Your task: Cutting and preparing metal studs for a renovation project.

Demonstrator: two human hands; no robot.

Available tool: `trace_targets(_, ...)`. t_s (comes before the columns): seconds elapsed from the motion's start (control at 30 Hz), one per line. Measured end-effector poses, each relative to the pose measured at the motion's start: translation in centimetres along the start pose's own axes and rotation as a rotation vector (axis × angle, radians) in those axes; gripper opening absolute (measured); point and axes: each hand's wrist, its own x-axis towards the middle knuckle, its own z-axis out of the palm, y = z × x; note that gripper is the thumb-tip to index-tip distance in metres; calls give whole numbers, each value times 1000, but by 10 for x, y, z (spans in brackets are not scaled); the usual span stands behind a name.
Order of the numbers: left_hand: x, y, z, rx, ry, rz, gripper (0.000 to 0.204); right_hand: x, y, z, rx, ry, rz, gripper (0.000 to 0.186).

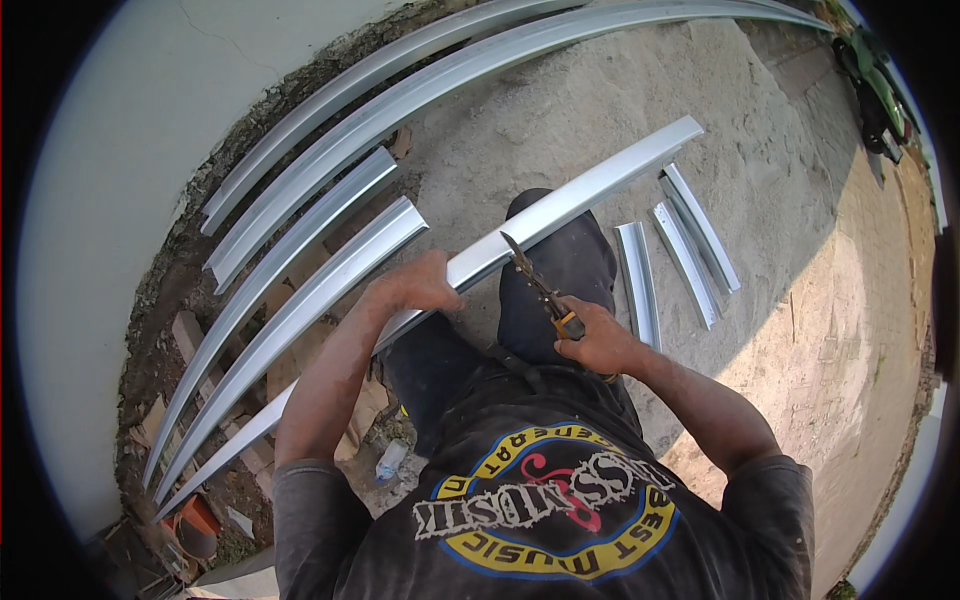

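Note:
A long silvery metal channel (590, 190) lies slantwise across my legs, running from the lower left to the upper right. My left hand (422, 283) is closed around it, left of my knee. In my right hand (595, 338) is a pair of tin snips (540, 285) with dark blades and black-and-orange handles. The blade tips reach the channel's near edge, over my thigh. Whether they bite into the metal cannot be made out. Right of my knee, three short cut channel pieces lie on the ground, the nearest short piece (638, 283) beside my right hand.
Several long metal channels (330, 265) lie to the left, along a pale wall (130, 200). Wood scraps and rubble lie beneath them. A clear plastic container (391, 459) sits near my left elbow, an orange pipe-like piece (196, 527) at lower left, a green-and-black object (878, 90) at far right.

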Motion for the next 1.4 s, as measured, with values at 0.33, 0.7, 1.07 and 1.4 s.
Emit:
trace_targets(0.33, -1, 0, 2, -17, 59, 30, 62, 2, 6, 24, 87, 148, -104, 33)
trace_targets(0.7, -1, 7, 9, 12, 20, 29, 60, -3, -17, -8, 3, 0, 135, 40)
trace_targets(1.07, 3, 3, 9, 36, 21, 35, 62, 2, -2, 8, 10, 91, 27, 33)
trace_targets(1.4, 2, -7, -2, -7, 0, 24, 68, -10, -25, -30, 148, -114, 140, 45)
